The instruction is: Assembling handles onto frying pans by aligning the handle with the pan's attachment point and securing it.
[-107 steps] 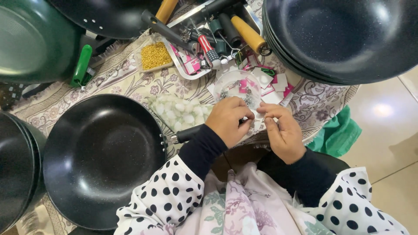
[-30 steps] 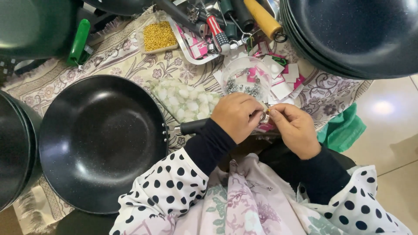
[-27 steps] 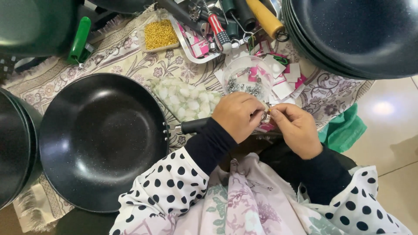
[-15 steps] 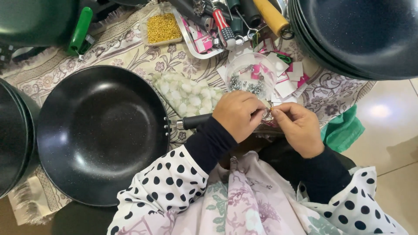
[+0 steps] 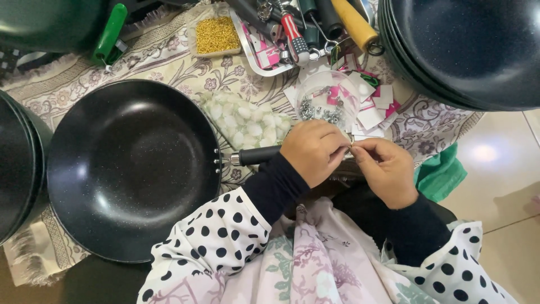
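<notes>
My left hand point(image 5: 313, 150) and my right hand point(image 5: 386, 169) meet just above my lap, fingertips pinched together on a small metal piece that is mostly hidden between them. The left hand also lies over the end of the black handle point(image 5: 256, 155) of a black frying pan point(image 5: 133, 169), which rests on the patterned cloth to my left. Right behind my hands stands a clear plastic tub point(image 5: 328, 99) with small silver screws in it.
A bag of white pieces point(image 5: 243, 122) lies by the pan. Behind are a tray of gold bits point(image 5: 215, 35), a tray of tools point(image 5: 292, 34), pink and white cards point(image 5: 376, 108), stacked dark pans point(image 5: 467, 50) right and left point(image 5: 17, 163), and a green cloth point(image 5: 441, 175).
The view has shifted so the pan and cloth sit lower and closer. My hands have stayed pinched together at the pan's handle end, with only small finger movements.
</notes>
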